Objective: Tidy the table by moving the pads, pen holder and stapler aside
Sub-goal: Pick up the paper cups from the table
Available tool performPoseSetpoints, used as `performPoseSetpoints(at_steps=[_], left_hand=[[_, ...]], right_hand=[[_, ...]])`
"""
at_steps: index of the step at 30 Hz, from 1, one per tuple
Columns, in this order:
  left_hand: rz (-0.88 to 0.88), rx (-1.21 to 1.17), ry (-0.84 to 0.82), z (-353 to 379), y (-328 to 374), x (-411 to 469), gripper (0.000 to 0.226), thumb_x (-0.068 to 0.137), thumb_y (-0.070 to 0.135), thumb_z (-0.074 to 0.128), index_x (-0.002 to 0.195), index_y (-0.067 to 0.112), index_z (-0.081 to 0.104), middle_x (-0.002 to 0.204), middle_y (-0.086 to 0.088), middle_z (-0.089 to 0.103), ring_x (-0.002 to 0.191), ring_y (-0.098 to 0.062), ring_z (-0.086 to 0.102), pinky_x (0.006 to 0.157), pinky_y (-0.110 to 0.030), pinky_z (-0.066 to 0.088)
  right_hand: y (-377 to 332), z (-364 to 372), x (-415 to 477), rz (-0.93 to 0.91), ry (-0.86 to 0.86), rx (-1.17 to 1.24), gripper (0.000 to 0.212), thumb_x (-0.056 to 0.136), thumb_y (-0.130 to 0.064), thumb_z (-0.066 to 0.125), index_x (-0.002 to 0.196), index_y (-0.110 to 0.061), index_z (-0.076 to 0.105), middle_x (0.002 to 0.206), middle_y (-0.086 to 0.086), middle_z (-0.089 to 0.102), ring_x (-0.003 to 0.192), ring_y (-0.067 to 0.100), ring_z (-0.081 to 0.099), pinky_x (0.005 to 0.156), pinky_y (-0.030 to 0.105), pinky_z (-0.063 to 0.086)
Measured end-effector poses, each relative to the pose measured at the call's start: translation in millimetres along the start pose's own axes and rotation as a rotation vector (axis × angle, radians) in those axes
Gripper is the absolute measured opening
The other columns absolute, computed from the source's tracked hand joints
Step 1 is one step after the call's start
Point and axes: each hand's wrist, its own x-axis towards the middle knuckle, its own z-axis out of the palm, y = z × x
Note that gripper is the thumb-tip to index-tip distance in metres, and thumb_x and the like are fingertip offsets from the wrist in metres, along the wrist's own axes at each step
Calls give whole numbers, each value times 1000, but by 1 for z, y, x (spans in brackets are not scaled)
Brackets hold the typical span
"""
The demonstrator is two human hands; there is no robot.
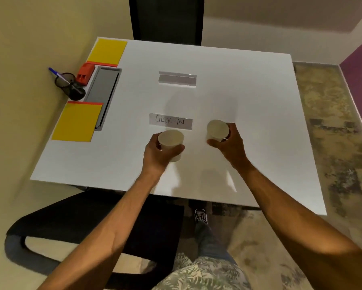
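Two yellow pads [107,51] [76,122]. Two cups [171,144] [217,130]. Two sign holders [177,78] [170,121]. One stapler [85,73]. One pen holder [70,86], one pen [58,75].

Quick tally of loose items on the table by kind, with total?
Yellow pads: 2
Pen holder: 1
Red stapler: 1
White cups: 2, one in the left hand, one in the right hand
Sign holders: 2
Total: 8
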Motion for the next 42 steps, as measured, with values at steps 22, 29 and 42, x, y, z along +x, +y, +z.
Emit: performPoseSetpoints(at_steps=[22, 29, 42], left_hand=[[-140, -47, 228, 70, -14, 54, 68, 53, 42, 91, 113, 33, 60, 107, 13, 67, 90, 3, 64, 60, -8, 48], [-152, -14, 241, 69, -14, 55, 66, 57, 39, 91, 114, 33, 59, 109, 13, 67, 99, -4, 63, 64, -9, 49], [-158, -36, 239, 72, -11, 55, 64, 55, 39, 90, 111, 34, 60, 107, 14, 67, 93, 2, 63, 63, -9, 49]], right_hand=[[71, 52, 155, 49, -182, -229, 68, 67, -17, 86, 121, -11, 45, 116, 5, 62, 106, 26, 59, 83, 32, 47], [77, 55, 165, 50, -189, -276, 70, 68, -16, 87, 123, -11, 44, 118, 8, 62, 108, 28, 59, 80, 28, 43], [86, 56, 171, 65, -221, -265, 88, 66, -18, 90, 137, -16, 38, 131, 9, 56, 119, 29, 55, 87, 27, 42]])
